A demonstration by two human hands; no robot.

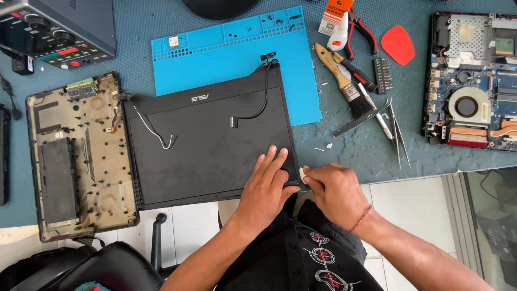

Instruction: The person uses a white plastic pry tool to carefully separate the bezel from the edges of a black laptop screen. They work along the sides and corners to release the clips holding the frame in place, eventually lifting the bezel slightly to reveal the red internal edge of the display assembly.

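Pressing our left hand flat, fingers spread, on the black laptop lid at the table's near edge, we pinch a small white pick in our right hand against the lid's right corner. Compartments of the blue mat hold tiny screws, hard to make out. A motherboard is cut off at the right edge.

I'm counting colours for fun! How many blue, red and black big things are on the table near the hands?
Blue: 1, the mat
Red: 1, the pick
Black: 1, the lid, with the left hand flat on it and the right hand at its corner
Total: 3
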